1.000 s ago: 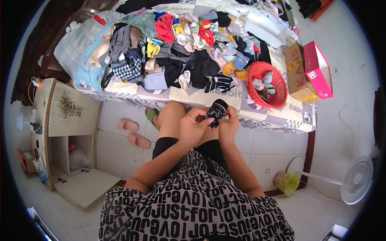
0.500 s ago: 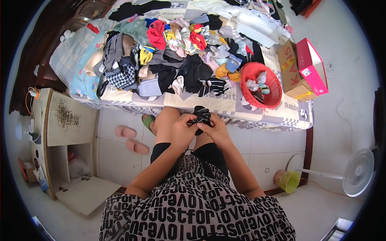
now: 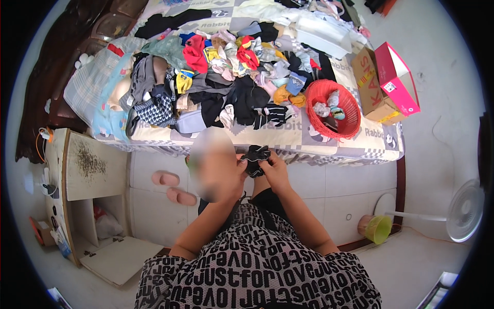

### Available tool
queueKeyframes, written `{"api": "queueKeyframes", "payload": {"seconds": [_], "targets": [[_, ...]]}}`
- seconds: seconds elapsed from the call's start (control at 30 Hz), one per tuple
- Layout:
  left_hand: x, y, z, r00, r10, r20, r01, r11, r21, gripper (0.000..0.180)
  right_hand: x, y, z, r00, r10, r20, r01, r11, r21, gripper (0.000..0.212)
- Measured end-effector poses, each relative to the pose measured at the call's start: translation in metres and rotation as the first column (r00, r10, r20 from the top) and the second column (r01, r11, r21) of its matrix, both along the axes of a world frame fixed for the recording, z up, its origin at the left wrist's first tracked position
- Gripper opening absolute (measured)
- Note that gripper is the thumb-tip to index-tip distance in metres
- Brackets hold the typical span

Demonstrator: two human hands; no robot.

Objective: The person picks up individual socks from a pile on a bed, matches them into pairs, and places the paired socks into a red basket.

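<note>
Your left hand [image 3: 239, 174] and right hand [image 3: 275, 171], left partly blurred, have fingers pinched on opposite sides of the black white-trimmed cloth [image 3: 254, 160] just before the bed [image 3: 242, 136], likely for two-sided control, red basket [image 3: 351, 105] presumably parked for easy reach.

A pale cabinet [image 3: 95, 165] with dark specks and an open lower door [image 3: 117, 257] stands left of the bed [image 3: 329, 148]; light tiles cover the floor [image 3: 316, 216], and a white fan [image 3: 465, 211] is at right.
</note>
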State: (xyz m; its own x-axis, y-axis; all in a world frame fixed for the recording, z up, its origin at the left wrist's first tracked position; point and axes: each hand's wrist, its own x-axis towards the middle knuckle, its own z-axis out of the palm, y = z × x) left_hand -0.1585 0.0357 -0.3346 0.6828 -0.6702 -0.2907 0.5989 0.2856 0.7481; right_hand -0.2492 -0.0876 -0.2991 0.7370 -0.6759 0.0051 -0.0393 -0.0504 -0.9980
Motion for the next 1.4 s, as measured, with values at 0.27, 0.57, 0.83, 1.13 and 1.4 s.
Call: {"api": "queueKeyframes", "payload": {"seconds": [0.27, 0.57, 0.83, 1.13, 1.4], "targets": [[0.017, 0.004, -0.032, 0.859, -0.163, 0.485, 0.008, 0.952, 0.307, 0.018, 0.000, 0.020, -0.017, 0.964, -0.200, 0.175, 0.144, 0.946, 0.290, 0.021], [0.028, 0.021, -0.012, 0.532, -0.265, 0.804, -0.273, 0.845, 0.460, 0.013, 0.001, 0.057, -0.013, 0.993, -0.107, -0.042, 0.059, 0.159, 0.986, 0.025], [0.020, 0.014, 0.052, 0.019, -0.456, 0.890, -0.421, 0.803, 0.421, 0.025, -0.001, 0.048, -0.006, 0.964, 0.032, 0.265, -0.234, 0.577, 0.782, 0.027], [-0.014, -0.005, 0.098, 0.637, -0.453, 0.624, 0.009, 0.814, 0.581, 0.051, -0.016, 0.022, -0.031, 0.995, -0.089, 0.045, 0.042, 0.789, 0.613, 0.029], [-0.004, -0.012, 0.082, 0.506, -0.473, 0.721, 0.000, 0.836, 0.548, 0.051, -0.023, -0.005, 0.001, 0.999, 0.046, 0.027, -0.051, 0.648, 0.760, 0.034]]}}
